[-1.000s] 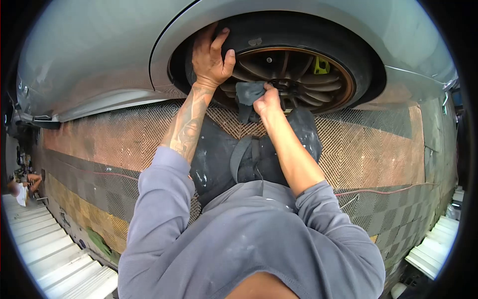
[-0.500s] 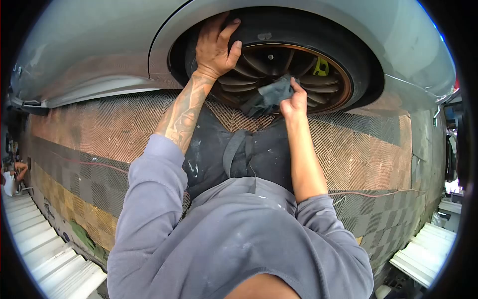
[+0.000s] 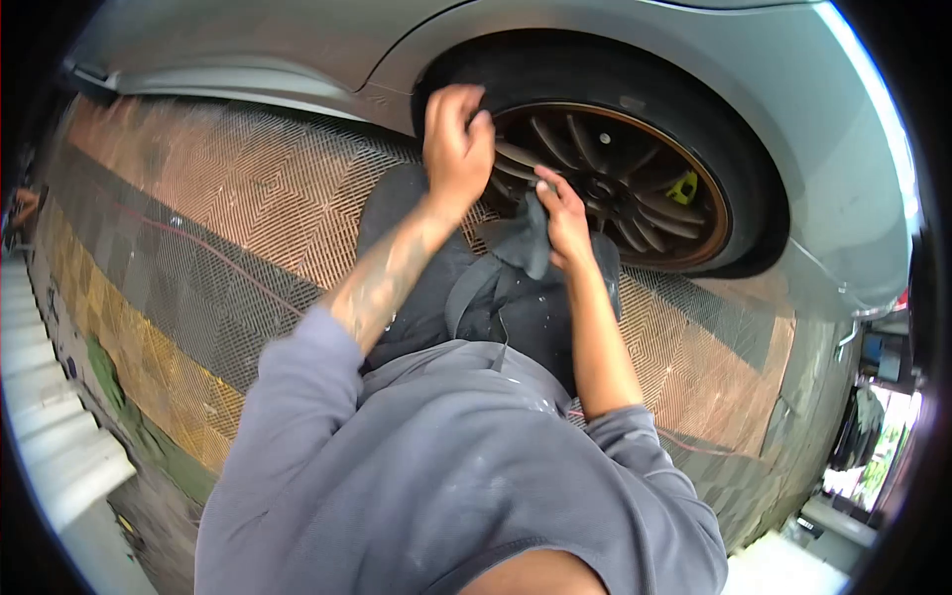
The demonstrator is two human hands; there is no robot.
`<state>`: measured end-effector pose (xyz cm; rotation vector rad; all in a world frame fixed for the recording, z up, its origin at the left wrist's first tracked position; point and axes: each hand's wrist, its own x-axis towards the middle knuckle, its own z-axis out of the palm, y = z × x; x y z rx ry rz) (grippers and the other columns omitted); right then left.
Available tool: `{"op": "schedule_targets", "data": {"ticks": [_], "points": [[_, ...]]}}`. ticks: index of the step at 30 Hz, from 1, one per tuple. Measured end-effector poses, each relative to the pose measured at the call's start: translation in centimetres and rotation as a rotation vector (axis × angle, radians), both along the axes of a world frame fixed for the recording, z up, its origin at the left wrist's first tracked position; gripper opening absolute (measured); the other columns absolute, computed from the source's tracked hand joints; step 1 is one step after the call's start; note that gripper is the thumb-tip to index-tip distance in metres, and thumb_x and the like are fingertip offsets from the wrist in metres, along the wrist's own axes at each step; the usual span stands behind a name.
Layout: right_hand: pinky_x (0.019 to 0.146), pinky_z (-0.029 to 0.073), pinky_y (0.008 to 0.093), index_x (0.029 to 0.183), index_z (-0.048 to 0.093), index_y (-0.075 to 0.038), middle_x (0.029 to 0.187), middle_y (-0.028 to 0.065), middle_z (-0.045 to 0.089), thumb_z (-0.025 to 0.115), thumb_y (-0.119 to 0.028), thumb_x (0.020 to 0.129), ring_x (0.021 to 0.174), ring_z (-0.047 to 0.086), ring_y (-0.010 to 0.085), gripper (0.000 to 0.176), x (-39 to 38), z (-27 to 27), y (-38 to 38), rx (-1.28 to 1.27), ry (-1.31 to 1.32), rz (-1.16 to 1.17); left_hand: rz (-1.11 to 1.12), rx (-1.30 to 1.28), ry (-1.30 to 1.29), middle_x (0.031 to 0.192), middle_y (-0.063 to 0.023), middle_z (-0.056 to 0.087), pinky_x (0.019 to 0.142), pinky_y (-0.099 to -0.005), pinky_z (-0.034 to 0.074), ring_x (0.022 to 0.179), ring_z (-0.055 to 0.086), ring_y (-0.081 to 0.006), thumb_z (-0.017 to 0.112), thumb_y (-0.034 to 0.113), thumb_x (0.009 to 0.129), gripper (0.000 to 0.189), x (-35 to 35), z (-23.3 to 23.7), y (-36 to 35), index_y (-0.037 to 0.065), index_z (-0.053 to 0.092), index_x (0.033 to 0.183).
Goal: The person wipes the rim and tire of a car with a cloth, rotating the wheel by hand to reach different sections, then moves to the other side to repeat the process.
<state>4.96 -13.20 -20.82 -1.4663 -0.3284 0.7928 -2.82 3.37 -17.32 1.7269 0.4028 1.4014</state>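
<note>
A dark grey cloth (image 3: 528,241) hangs from my right hand (image 3: 566,213), its top pinched between thumb and fingers. It dangles over my dark trousers, in front of the wheel's lower left side. My left hand (image 3: 458,154) is raised near the left edge of the tyre (image 3: 555,74), fingers loosely bent and apart, with nothing in them. Behind both hands sits the wheel rim (image 3: 605,188), dark with several thin spokes and a bronze edge. A yellow-green brake caliper (image 3: 682,188) shows through the spokes on the right.
The silver car body (image 3: 297,50) arches over the wheel. Patterned floor tiles (image 3: 218,188) in brownish red, grey and yellow spread around me. A thin red hose (image 3: 228,260) runs across them. Green fabric (image 3: 129,416) lies at the left, beside white slatted panels (image 3: 50,416).
My left hand has come off the tyre and moved down. My right hand has drawn the cloth back from the rim toward my lap. The view has turned, shifting the wheel right.
</note>
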Motion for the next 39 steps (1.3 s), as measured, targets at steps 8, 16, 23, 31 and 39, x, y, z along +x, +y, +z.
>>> {"op": "schedule_targets", "data": {"ticks": [8, 16, 23, 31, 39], "points": [[0.056, 0.043, 0.0304, 0.136, 0.049, -0.013, 0.073, 0.0027, 0.061, 0.067, -0.009, 0.083, 0.053, 0.051, 0.0136, 0.056, -5.6, 9.8, -3.2, -0.461, -0.72, 0.858, -0.679, -0.84, 0.074, 0.107, -0.0162, 0.065, 0.089, -0.0376, 0.048, 0.1, 0.063, -0.029, 0.037, 0.02, 0.094, 0.037, -2.5, -13.3, -9.4, -0.002, 0.058, 0.115], [0.085, 0.045, 0.0237, 0.135, 0.049, -0.002, 0.108, 0.0034, 0.059, 0.066, -0.003, 0.084, 0.094, 0.055, 0.0097, 0.053, -1.8, 8.0, -11.8, -0.288, -0.444, 0.322, -0.694, 0.087, 0.702, 0.108, -0.0217, 0.065, 0.087, -0.0424, 0.048, 0.104, 0.062, -0.0363, 0.053, 0.018, 0.084, 0.029, 8.6, -7.5, -9.6, 0.001, 0.066, 0.104], [0.089, 0.048, 0.0254, 0.129, 0.051, 0.002, 0.117, 0.0111, 0.061, 0.062, -0.003, 0.09, 0.102, 0.06, 0.0135, 0.041, -3.0, 0.0, -16.3, -0.237, -0.237, 0.105, -0.425, -0.124, 0.815, 0.095, -0.0206, 0.068, 0.078, -0.0471, 0.052, 0.093, 0.064, -0.0393, 0.062, 0.029, 0.078, 0.027, 8.4, -9.4, -10.2, 0.008, 0.069, 0.093], [0.092, 0.047, 0.0294, 0.12, 0.056, 0.004, 0.114, 0.012, 0.064, 0.061, -0.006, 0.09, 0.104, 0.061, 0.0179, 0.031, 2.0, 1.5, -12.3, -0.071, -0.791, -0.287, -0.419, 0.155, 0.696, 0.093, -0.0183, 0.068, 0.081, -0.0426, 0.051, 0.092, 0.064, -0.0376, 0.054, 0.025, 0.085, 0.023, 6.3, -7.2, -8.4, 0.007, 0.069, 0.087], [0.088, 0.047, 0.0453, 0.115, 0.056, 0.007, 0.111, 0.0286, 0.06, 0.054, -0.011, 0.081, 0.102, 0.058, 0.0434, 0.039, 12.5, 4.9, -12.1, -0.348, -1.588, -0.173, -0.19, -0.335, 0.021, 0.094, -0.0176, 0.068, 0.079, -0.038, 0.05, 0.091, 0.064, -0.0343, 0.067, 0.016, 0.081, 0.02, 7.6, -10.3, -9.9, 0.002, 0.068, 0.095]]}}
